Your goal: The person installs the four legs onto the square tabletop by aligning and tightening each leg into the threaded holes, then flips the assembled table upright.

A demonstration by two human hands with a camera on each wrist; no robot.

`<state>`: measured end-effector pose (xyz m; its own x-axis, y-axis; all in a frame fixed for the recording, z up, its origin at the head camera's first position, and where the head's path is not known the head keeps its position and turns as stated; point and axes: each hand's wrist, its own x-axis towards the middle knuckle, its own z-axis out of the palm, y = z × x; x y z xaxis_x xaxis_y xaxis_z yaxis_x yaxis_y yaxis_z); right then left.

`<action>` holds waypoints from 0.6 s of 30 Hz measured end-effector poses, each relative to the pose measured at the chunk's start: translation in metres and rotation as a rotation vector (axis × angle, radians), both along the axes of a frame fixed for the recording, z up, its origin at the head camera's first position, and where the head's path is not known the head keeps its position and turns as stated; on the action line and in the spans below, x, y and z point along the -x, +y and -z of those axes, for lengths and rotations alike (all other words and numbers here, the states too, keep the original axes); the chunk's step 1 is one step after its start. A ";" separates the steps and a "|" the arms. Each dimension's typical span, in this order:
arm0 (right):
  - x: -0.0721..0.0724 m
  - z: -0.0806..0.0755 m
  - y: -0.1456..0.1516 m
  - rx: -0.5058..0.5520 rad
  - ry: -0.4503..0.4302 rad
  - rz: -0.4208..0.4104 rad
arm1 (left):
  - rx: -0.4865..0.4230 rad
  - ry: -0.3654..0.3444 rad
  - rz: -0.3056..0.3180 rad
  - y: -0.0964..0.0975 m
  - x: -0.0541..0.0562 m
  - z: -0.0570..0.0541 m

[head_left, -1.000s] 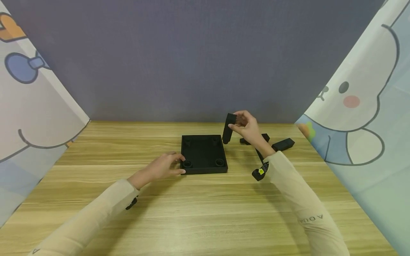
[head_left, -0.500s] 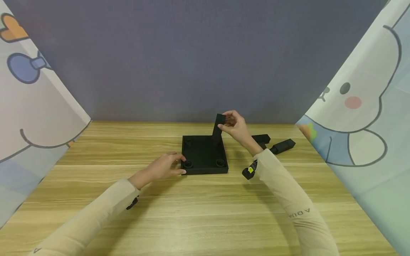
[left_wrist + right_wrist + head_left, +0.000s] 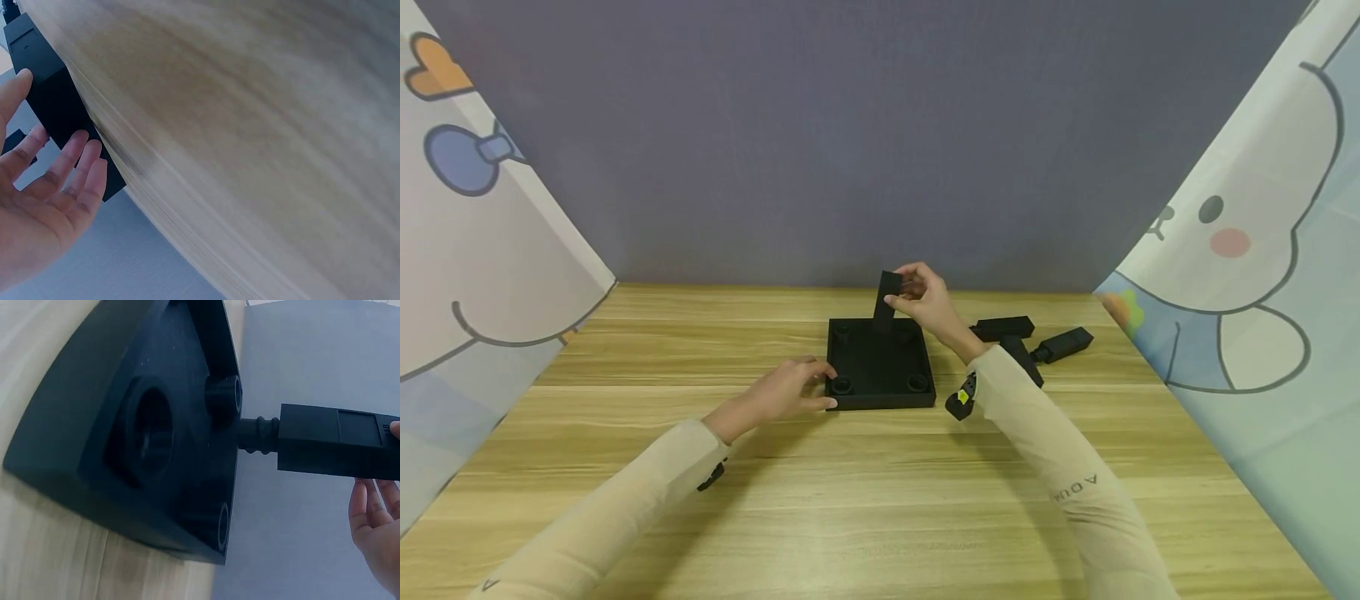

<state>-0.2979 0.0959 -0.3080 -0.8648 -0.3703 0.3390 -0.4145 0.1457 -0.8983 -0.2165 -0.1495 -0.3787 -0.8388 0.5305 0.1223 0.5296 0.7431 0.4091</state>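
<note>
In the head view a black square tabletop (image 3: 880,367) lies flat, a raised rim round it and round sockets in its corners. My left hand (image 3: 782,390) holds its front left corner; in the left wrist view the thumb and fingertips touch its outer walls (image 3: 59,103). Over the back part of the tabletop, my right hand (image 3: 925,302) grips a black table leg (image 3: 886,302) near its upper end. This leg tilts slightly and stands between the two back sockets. Seen from the right wrist, its ridged peg (image 3: 259,434) points down; the peg's tip is hidden behind the tabletop.
Three more black table legs lie on the wooden table to the right, one at the back (image 3: 1006,327), one partly behind the right forearm (image 3: 1022,360) and one farthest right (image 3: 1064,344). A grey panel (image 3: 850,150) rises behind the table, with printed cartoon sheets at both sides.
My right hand has carried the leg leftward from beside the tabletop's back right corner to over its back middle. The left hand keeps its place at the corner.
</note>
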 end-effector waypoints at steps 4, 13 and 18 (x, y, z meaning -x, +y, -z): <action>0.010 0.008 -0.007 -0.017 0.028 -0.009 | 0.002 0.000 -0.003 0.000 0.000 0.000; 0.016 0.008 -0.024 -0.051 0.040 -0.019 | -0.002 -0.001 0.002 0.001 -0.001 0.000; 0.025 0.011 -0.033 -0.061 0.023 -0.028 | -0.005 0.004 0.008 0.001 -0.001 0.000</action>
<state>-0.3232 0.0633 -0.3190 -0.8461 -0.4146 0.3350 -0.4399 0.1882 -0.8781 -0.2157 -0.1487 -0.3784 -0.8340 0.5366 0.1286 0.5373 0.7367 0.4107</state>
